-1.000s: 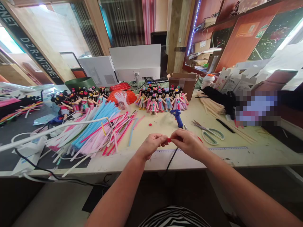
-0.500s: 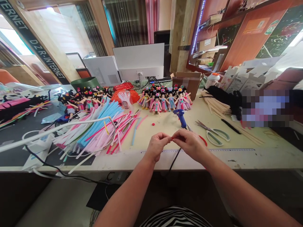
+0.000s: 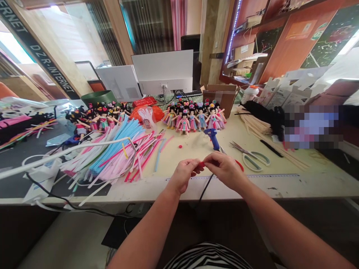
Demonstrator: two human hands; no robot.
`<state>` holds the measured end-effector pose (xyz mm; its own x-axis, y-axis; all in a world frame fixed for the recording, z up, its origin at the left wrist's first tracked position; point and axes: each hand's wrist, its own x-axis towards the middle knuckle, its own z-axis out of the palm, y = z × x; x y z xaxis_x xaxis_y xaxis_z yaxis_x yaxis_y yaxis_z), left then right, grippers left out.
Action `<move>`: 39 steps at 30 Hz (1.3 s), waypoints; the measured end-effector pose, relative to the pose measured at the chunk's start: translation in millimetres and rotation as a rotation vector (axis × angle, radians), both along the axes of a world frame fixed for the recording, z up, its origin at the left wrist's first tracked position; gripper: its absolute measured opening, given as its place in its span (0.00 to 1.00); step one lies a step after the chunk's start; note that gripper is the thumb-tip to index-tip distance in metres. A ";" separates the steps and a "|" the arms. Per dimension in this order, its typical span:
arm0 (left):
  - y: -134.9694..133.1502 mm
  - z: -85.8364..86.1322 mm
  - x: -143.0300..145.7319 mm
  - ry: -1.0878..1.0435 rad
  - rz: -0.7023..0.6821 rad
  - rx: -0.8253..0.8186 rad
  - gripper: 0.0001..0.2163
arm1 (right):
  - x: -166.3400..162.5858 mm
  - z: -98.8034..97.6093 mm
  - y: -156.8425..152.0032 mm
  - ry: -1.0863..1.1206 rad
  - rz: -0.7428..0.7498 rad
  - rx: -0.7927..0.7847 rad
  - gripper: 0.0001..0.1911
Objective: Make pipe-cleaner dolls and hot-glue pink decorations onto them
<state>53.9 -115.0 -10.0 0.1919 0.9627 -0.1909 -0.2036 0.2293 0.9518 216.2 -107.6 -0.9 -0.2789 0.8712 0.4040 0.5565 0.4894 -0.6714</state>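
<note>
A small red piece, mostly covered by fingertips so that its full shape cannot be told, is held on the near side of the blue glue gun, slightly to its left. The 2 hands meet at it: the left hand pinches it narrowly between thumb and fingers, and the right hand, closest to the glue gun, closes its fingertips on it from the other side. A red handle, partly hidden by the right hand, shows on the near right of the glue gun, and a black cord runs from beneath that hand over the table edge. To the left of the glue gun, 1 red disc lies flat on the table; to its right lie scissors with pale grey handles, blades parted. A ruler stretches across the near side of the glue gun. Just behind it stands a cluster of black-haired chenille dolls in pastel skirts. Well to its left is a heap of blue, pink and white chenille stems; to its right, beige stems and 1 short black stem. Farther behind it are a cardboard box and a white monitor.
</note>
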 end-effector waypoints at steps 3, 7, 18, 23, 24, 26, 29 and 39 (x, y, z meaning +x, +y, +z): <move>3.9 5.3 -6.5 0.040 -0.087 -0.024 0.16 | 3.3 5.7 2.8 -0.069 0.078 -0.011 0.07; 5.2 6.1 -5.2 0.005 -0.054 -0.039 0.16 | 4.0 10.4 3.3 -0.071 0.099 -0.017 0.06; 4.5 -5.6 12.8 -0.168 0.190 -0.068 0.15 | -7.4 -2.9 -6.9 0.068 -0.079 0.026 0.06; 1.3 -7.0 24.4 -0.276 0.287 -0.105 0.16 | -17.6 -7.9 -10.5 0.051 -0.171 0.119 0.06; 0.1 -7.1 26.1 -0.297 0.295 -0.116 0.16 | -18.3 -8.2 -10.5 0.033 -0.176 0.136 0.06; -2.4 -6.8 27.1 -0.312 0.286 -0.137 0.15 | -17.3 -7.6 -10.1 0.004 -0.164 0.158 0.06; -5.2 -5.0 21.4 -0.239 0.225 -0.127 0.14 | -10.7 -3.8 -8.7 -0.027 -0.123 0.171 0.07; 12.3 8.9 -22.2 0.152 -0.225 0.047 0.14 | 1.3 1.7 -5.5 -0.100 0.170 0.158 0.08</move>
